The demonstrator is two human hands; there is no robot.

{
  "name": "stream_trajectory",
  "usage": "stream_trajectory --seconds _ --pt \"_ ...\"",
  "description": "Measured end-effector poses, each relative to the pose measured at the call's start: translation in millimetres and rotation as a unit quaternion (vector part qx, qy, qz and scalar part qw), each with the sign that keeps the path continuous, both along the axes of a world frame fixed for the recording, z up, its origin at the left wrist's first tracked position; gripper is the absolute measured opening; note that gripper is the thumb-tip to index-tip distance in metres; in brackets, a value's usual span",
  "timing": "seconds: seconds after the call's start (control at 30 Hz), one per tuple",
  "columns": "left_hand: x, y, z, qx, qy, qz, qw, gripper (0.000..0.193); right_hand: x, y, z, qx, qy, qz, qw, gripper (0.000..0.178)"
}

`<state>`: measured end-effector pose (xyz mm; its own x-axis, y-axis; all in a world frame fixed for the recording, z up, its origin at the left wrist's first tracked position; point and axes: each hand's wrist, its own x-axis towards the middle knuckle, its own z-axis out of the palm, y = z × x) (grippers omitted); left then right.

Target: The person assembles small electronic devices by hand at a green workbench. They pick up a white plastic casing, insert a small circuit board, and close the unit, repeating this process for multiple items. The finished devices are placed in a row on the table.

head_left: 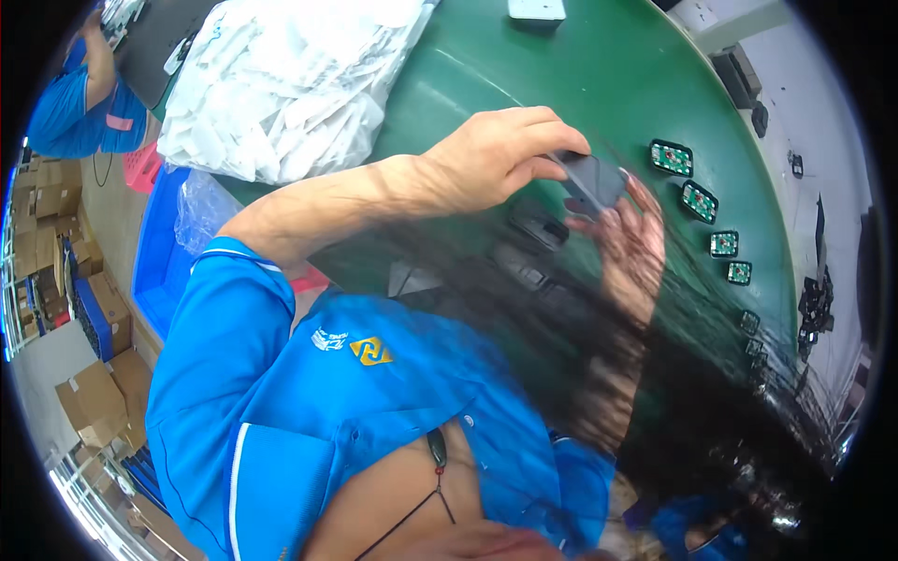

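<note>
A small grey rectangular plastic casing [599, 180] is held up between my two hands, tilted above the green table. My left hand [500, 157] pinches its near left corner between thumb and fingers. On the opposite side, my right hand [631, 229] grips the casing by its edge, fingers curled round it; strands of dark hair partly cover this hand and forearm. Beneath the hands lie dark casings [538, 224], blurred behind the hair. To the right, several black housings with green circuit boards [672, 158] stand in a curved row.
A heap of white plastic pieces [281, 89] in a clear bag covers the table's left part. A white box-shaped thing [537, 11] is at the far edge. A blue bin [159, 252] stands beside my left arm. A co-worker in a blue shirt [70, 117] is at upper left.
</note>
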<state>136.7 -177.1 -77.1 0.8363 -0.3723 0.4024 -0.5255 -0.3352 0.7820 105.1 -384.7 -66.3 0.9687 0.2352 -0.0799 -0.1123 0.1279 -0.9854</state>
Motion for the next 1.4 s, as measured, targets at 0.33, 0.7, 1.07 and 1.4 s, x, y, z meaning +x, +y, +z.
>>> stream_trajectory --seconds 0.33,0.7,1.07,1.4 --pt "-12.6 58.6 -21.4 -0.056 0.222 0.010 0.973 0.044 33.8 47.7 -6.7 -0.052 0.024 0.137 0.989 0.063" --pt "-27.6 55.5 -24.6 -0.176 0.249 0.067 0.950 0.035 30.6 65.1 -9.1 -0.053 0.015 0.094 0.994 0.056" --pt "-40.6 80.9 -19.8 -0.363 0.357 0.084 0.857 0.039 40.0 57.3 -12.8 -0.373 -0.240 0.080 0.893 0.014" --pt "-55.0 88.8 -16.8 -0.464 0.455 0.043 0.759 0.044 35.5 85.6 -36.8 -0.521 -0.324 0.186 0.767 0.016"
